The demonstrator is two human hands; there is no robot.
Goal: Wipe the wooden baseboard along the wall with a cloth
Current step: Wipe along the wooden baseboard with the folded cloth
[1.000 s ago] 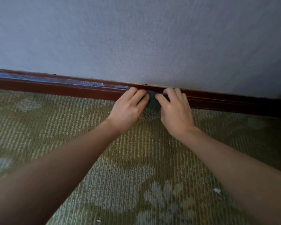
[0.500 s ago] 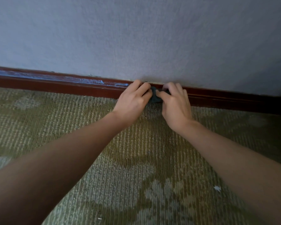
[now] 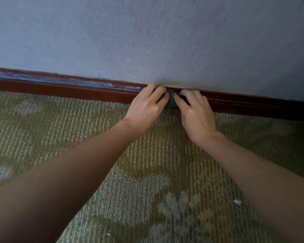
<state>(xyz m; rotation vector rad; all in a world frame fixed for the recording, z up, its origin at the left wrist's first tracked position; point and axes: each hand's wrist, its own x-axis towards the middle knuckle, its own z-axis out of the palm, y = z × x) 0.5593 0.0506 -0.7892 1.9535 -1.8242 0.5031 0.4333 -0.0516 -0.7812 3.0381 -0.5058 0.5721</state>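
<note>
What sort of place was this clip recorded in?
Probably a carpeted indoor room, perhaps a home or hotel: a green patterned carpet meets a dark red-brown wooden baseboard under a plain pale grey textured wall.

Forearms: bare, extended forward, converging. Left hand (image 3: pixel 145 109), right hand (image 3: pixel 197 115): set side by side, fingers curled, cloth (image 3: pixel 171 101) pinched between.

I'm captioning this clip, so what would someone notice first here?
Two hands meet at the dark red baseboard, the left hand and right hand gripping a small dark cloth against it. Left of them, pale bluish streaks run along its top edge; patterned green carpet fills the foreground.
</note>
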